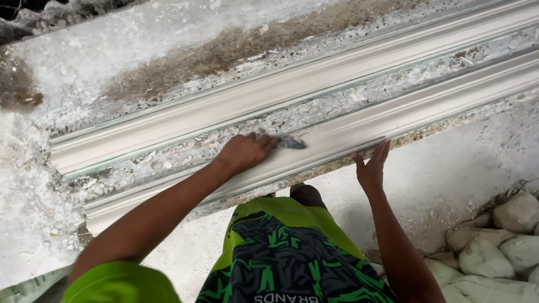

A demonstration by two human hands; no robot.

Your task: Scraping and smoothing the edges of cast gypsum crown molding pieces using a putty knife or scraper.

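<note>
Brushing along the moulding [337, 132] lengthwise, left hand [244, 152] (bristles [292, 143] pointing right).

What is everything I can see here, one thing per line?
Plaster cornice mouldings: two, white, lying side by side along the worktable, running from lower left to upper right.
Worktable: one, grey-white, crusted with plaster and a brown patch, across the upper picture.
Brush: one, dark and blurred, on the nearer moulding at the left hand's fingertips.
Filled sacks: several, off-white, piled at the lower right on the floor.
Floor: pale, dusted white, beneath the table edge.
Shorts: one pair, bright green with black pattern, bottom centre.
Left hand: holds the brush against the nearer moulding.
Right hand: open, fingers spread, at the table's near edge under the moulding.
</note>
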